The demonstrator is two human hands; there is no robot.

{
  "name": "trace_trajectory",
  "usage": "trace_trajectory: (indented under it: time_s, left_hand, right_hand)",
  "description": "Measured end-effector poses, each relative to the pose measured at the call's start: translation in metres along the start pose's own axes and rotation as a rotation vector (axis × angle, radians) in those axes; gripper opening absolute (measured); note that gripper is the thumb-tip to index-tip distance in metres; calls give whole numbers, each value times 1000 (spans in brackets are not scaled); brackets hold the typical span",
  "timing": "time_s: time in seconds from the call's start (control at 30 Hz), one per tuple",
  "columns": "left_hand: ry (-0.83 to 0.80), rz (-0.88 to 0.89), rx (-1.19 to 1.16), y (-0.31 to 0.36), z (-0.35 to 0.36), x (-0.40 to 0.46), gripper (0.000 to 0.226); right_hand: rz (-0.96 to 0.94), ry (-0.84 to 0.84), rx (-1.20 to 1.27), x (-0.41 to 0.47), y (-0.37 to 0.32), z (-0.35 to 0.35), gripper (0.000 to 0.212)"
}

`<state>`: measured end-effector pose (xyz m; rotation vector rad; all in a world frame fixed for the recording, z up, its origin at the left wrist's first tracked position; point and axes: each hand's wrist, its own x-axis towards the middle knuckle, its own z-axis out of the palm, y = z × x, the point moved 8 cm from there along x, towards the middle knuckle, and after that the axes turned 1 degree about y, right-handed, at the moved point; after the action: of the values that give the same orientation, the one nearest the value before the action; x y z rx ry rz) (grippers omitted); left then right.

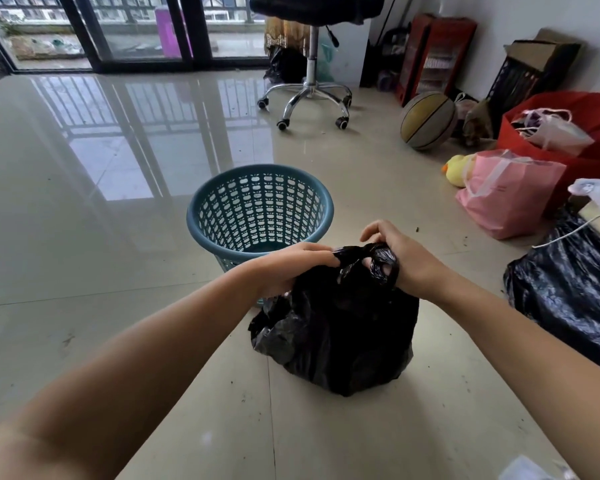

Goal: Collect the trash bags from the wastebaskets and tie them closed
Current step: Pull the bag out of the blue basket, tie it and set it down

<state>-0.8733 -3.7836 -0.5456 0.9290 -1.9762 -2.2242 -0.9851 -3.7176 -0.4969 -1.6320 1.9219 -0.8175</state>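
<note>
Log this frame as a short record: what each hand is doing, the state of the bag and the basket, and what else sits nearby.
left hand: grips one twisted end of the black trash bag
right hand: holds the other end, which loops round it
bag: on the floor, out of the basket, top gathered
wastebasket: blue, upright, no liner visible, just behind the bag
nearby: pink bag, basketball, office chair
</note>
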Motion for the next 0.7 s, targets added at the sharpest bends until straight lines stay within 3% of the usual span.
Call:
trace_trajectory:
  time_s: [0.13, 0.2, 0.33, 0.43, 0.53, 0.7]
  left_hand:
    - [-45, -130, -214, -16, 8, 4, 45]
    - [32, -121, -280, -19, 4, 8, 37]
    - [64, -50, -355, -18, -5, 10, 14]
    - [84, -26, -317, -16, -9, 12, 13]
    - [148, -26, -156, -13, -16, 12, 14]
    - [286, -244, 534, -41, -60, 1, 16]
  right_hand:
    - [-97, 178, -3, -2, -3, -2, 31]
    - [-109, 183, 118, -1, -4, -1, 35]
    - [-120, 152, 266, 4, 3, 7, 13]
    - [-129, 143, 307, 3, 5, 10, 13]
    - [-51, 179, 373, 4, 12, 10, 20]
    - [270, 256, 230, 1, 71, 8, 39]
